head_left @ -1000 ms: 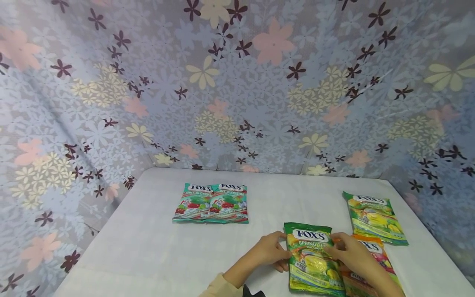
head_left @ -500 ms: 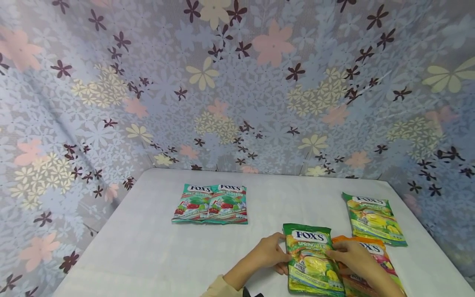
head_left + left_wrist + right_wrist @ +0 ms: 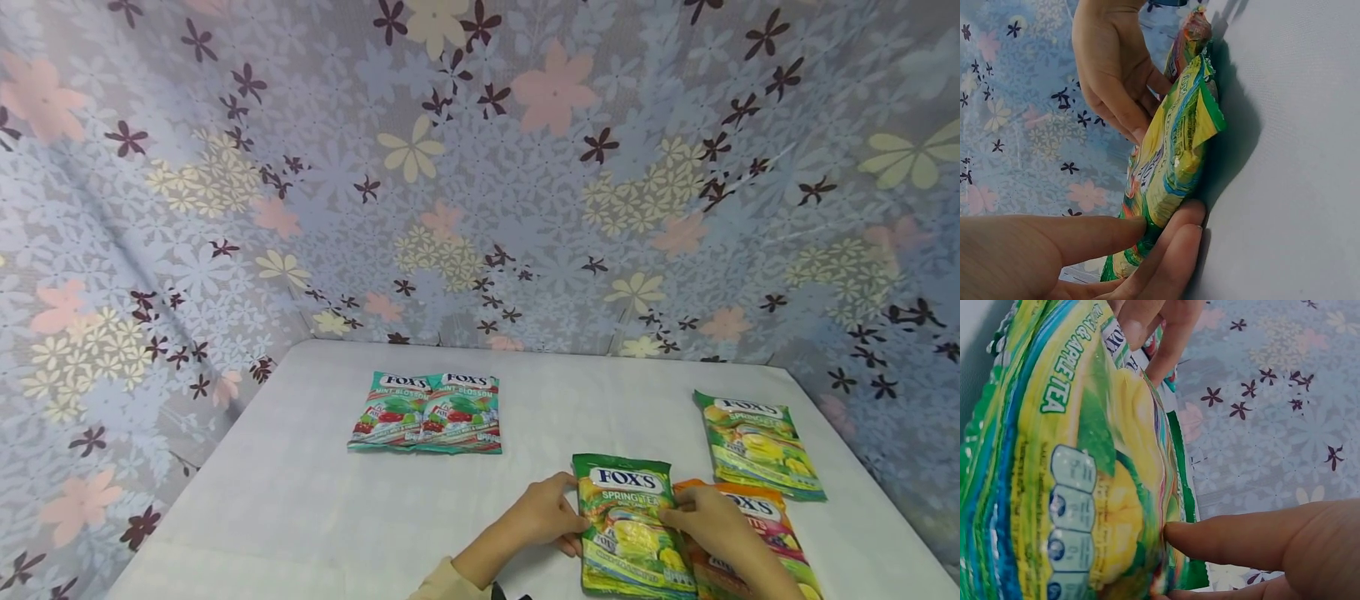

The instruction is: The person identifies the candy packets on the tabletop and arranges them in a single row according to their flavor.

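Broadly, the floral-printed grey fabric backdrop (image 3: 480, 167) fills everything from nine through twelve to three o'clock, and the white cloth-covered bench (image 3: 300, 500) spreads below it; on the bench lie five glossy plastic sweet packets in all, counted so: two teal mint ones (image 3: 426, 412) side by side at about eleven o'clock of the hands, two green ones, and one orange one. The nearer green-and-yellow foil sweet packet (image 3: 628, 525) lies at six o'clock by the bench's near edge, partly overlapping the orange foil packet (image 3: 757, 533) at its three o'clock; the second green packet (image 3: 757, 446) lies apart at two o'clock. The left hand (image 3: 543, 512) pinches the near green packet's left edge, thumb on top and fingers beneath, so that grip is clamped on it; the right hand (image 3: 712, 521) pinches its right edge likewise. I judge the packet light, soft and crinkly, its film slippery and its contents loose; the flat sealed edges look the surest place to hold.
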